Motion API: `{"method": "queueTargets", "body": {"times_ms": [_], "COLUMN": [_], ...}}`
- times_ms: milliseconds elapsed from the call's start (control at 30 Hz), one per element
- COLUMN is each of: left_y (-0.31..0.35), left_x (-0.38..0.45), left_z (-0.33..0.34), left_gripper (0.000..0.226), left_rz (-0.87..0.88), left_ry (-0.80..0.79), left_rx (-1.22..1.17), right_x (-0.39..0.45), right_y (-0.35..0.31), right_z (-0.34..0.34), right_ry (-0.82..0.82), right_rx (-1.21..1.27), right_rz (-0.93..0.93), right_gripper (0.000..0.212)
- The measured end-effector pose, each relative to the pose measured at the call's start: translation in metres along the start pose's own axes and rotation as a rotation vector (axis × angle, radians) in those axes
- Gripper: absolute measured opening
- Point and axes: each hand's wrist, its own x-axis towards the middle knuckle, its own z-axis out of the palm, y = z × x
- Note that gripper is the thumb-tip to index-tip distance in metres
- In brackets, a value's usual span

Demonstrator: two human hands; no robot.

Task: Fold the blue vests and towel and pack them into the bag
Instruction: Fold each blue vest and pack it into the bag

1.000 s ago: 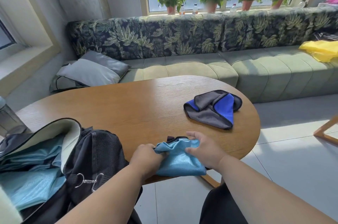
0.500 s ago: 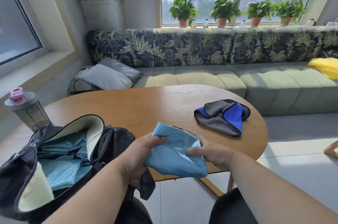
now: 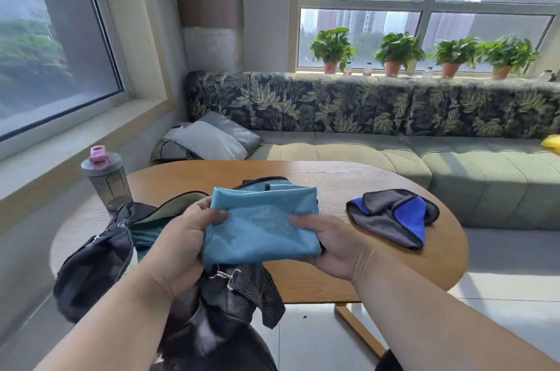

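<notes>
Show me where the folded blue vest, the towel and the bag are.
folded blue vest (image 3: 260, 228): head view, middle of its front panel.
towel (image 3: 407, 216): head view, blue inner face.
bag (image 3: 100, 258): head view, black side.

Daylight floods in from the big window (image 3: 424, 7) at twelve to one o'clock, and its upper panes are washed out to near white, the towers beyond hazy. A second window (image 3: 54, 46) at ten o'clock gives a duller, grey-green light. Sun falls in bright patches on the sofa (image 3: 348, 155) seat and on the floor (image 3: 512, 258) at three to four o'clock. The table (image 3: 333, 182) shows a soft sheen along its far edge. My forearms are evenly lit. The bag (image 3: 94, 261) at seven o'clock is smeared with motion blur, its black cloth holding little detail. Straight frames bow toward the edges, wide-angle fashion.
</notes>
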Motion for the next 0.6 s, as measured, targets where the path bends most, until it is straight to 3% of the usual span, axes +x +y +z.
{"method": "queueTargets", "body": {"times_ms": [100,233,300,500,600], "left_y": [0.02,0.044,0.05,0.057,0.066], "left_x": [-0.015,-0.041,-0.051,-0.053,-0.048], "left_z": [-0.031,-0.066,-0.074,-0.094,-0.1], "left_gripper": [0.039,0.063,0.062,0.034,0.014], "left_rz": [0.028,-0.009,-0.022,-0.006,0.045], "left_ry": [0.083,0.052,0.06,0.349,0.451], "left_rx": [0.128,0.324,0.35,0.335,0.414], "right_x": [0.01,0.024,0.035,0.076,0.092], "right_y": [0.001,0.008,0.012,0.014,0.019], "right_z": [0.029,0.06,0.076,0.116,0.128], "right_ry": [-0.006,-0.031,-0.055,-0.025,-0.037], "right_rx": [-0.062,-0.145,-0.161,-0.314,-0.49], "right_rz": [-0.008,0.03,0.056,0.078,0.062], "right_gripper": [0.043,0.044,0.044,0.039,0.049]}}
